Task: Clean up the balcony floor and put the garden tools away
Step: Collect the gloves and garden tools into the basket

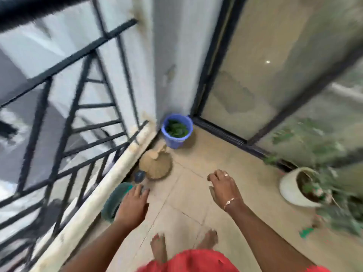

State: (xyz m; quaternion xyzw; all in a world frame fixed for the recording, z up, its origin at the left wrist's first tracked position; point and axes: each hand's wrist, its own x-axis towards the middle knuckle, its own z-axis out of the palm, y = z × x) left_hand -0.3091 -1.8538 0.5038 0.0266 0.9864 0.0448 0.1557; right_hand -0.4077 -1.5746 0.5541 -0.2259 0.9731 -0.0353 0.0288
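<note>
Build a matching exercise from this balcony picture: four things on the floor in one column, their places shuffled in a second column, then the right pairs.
Things
1. blue plastic bucket
2. white round plant pot
3. tan woven straw bundle
4. teal curved plastic item

Places
A. by the railing kerb, nearest the left hand
B. far corner, where the wall meets the glass door
C. on the right, by the glass door
D. by the railing kerb, just short of the bucket

Pairs: 1-B, 2-C, 3-D, 4-A
</note>
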